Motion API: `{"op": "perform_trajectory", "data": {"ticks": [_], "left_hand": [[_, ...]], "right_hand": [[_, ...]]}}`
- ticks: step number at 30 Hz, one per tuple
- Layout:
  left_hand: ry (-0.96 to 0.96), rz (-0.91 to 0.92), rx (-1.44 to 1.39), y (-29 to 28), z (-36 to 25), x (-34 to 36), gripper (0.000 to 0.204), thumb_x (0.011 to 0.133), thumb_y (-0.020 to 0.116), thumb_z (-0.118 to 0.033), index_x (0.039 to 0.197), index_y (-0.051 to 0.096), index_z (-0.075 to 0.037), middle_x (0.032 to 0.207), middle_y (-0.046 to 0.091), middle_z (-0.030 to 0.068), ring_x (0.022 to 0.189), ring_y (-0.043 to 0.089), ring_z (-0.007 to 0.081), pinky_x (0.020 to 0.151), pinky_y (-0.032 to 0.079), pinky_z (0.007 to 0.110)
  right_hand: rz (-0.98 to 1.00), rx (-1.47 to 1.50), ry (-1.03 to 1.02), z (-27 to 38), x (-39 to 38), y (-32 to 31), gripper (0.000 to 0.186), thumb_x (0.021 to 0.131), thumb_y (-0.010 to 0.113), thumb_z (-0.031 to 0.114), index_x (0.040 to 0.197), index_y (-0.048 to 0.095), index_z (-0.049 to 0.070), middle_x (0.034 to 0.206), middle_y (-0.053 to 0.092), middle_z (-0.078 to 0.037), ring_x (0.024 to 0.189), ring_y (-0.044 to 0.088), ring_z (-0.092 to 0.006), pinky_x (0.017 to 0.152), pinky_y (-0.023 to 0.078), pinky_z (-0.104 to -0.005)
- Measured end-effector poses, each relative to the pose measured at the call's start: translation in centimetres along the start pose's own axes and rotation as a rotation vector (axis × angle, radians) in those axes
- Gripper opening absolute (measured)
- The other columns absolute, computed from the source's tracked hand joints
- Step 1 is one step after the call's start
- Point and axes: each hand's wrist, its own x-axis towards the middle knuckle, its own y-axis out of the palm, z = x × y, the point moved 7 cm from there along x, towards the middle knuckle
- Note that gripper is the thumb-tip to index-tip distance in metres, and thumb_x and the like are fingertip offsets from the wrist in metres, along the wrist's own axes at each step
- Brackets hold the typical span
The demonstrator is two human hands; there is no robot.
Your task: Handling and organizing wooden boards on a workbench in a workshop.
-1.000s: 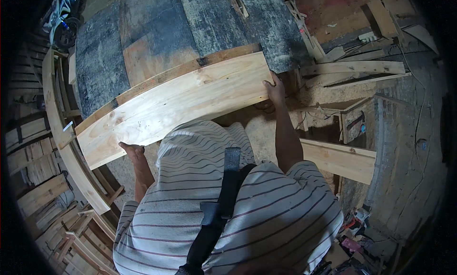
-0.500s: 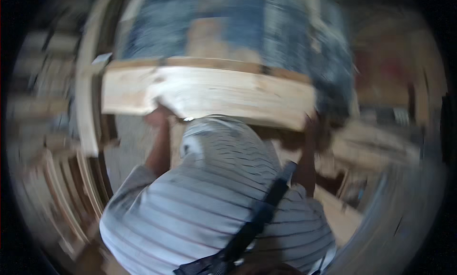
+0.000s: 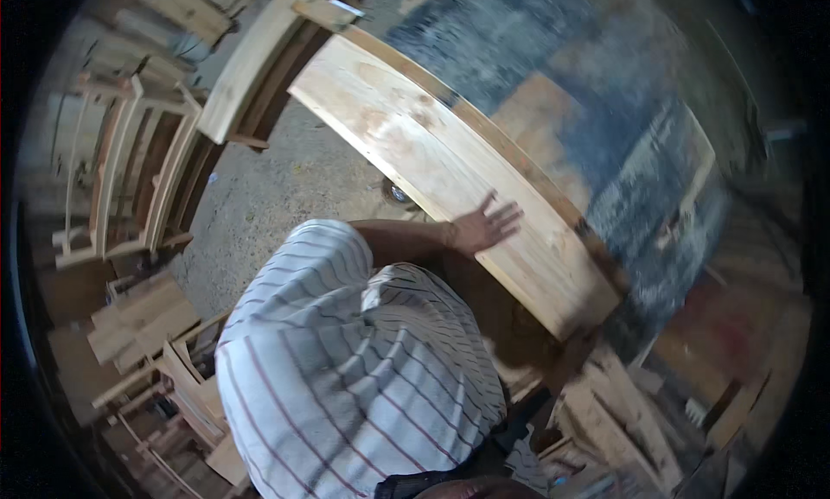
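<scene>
A long pale wooden board (image 3: 415, 145) lies along the near edge of a worktable (image 3: 605, 145) whose top is stained blue and brown. My left hand (image 3: 488, 227) rests flat on the board, right of its middle, with the fingers spread. By the board's near right end, my right hand (image 3: 571, 352) is down in deep shadow. Its fingers cannot be made out, so I cannot tell whether they grip the board.
Left of the board stands a wooden beam-like frame (image 3: 259, 58). Slatted wooden frames (image 3: 130, 171) are farther left, above stacked planks (image 3: 143, 317) and loose pieces. Scrap boards (image 3: 618, 421) lie at the lower right. Concrete floor (image 3: 285, 184) shows between.
My left hand has left the board's left part and now lies flat on its face farther right. The view has turned, so the board slants down to the right.
</scene>
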Motion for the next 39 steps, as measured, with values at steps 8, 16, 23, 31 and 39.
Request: {"op": "perform_trajectory", "data": {"ticks": [8,16,23,31,39], "left_hand": [[-0.087,0.195,-0.174,-0.4,-2.7,1.1,0.119,0.065,0.084,-0.049,0.158,0.026,-0.003,0.166,0.014,0.0274,0.154,0.012,0.0459,0.114,0.01,0.077],[-0.109,0.088,-0.065,1.0,-4.5,-0.2,0.107,0.076,0.069,-0.068,0.158,0.033,-0.009,0.166,0.018,0.0235,0.154,0.013,0.0454,0.114,0.008,0.076],[0.013,-0.016,0.048,1.8,-4.0,0.5,0.115,0.079,0.053,-0.084,0.158,0.029,-0.004,0.163,0.021,0.0293,0.152,0.016,0.0483,0.121,0.009,0.065],[0.04,-0.027,0.074,2.4,-0.7,4.3,0.117,0.077,0.053,-0.085,0.158,0.028,-0.004,0.163,0.023,0.0293,0.151,0.019,0.0485,0.121,0.01,0.064],[0.066,-0.071,0.097,1.7,4.1,11.7,0.114,0.079,0.054,-0.083,0.157,0.031,-0.003,0.162,0.027,0.028,0.15,0.022,0.0483,0.12,0.014,0.063]], "right_hand": [[-0.032,-0.102,-0.795,19.2,0.6,10.4,0.055,0.092,0.07,0.025,0.139,0.054,0.001,0.142,0.049,-0.025,0.134,0.044,-0.0427,0.112,0.035,-0.0528],[-0.05,-0.27,-0.783,24.6,3.8,15.7,0.078,0.097,0.051,0.061,0.141,0.048,-0.004,0.135,0.052,-0.029,0.132,0.044,-0.0421,0.115,0.021,-0.0645],[0.014,-0.264,-0.772,24.5,4.7,16.9,0.074,0.096,0.055,0.059,0.128,0.055,-0.008,0.121,0.054,-0.026,0.121,0.048,-0.0408,0.109,0.028,-0.0604],[-0.053,-0.178,-0.781,26.5,9.1,16.9,0.068,0.095,0.059,0.054,0.124,0.057,-0.008,0.121,0.054,-0.023,0.12,0.046,-0.0376,0.109,0.03,-0.0537],[0.007,-0.182,-0.75,29.4,17.2,18.1,0.067,0.097,0.059,0.051,0.128,0.056,-0.008,0.126,0.054,-0.023,0.123,0.046,-0.0358,0.11,0.03,-0.0504]]}}
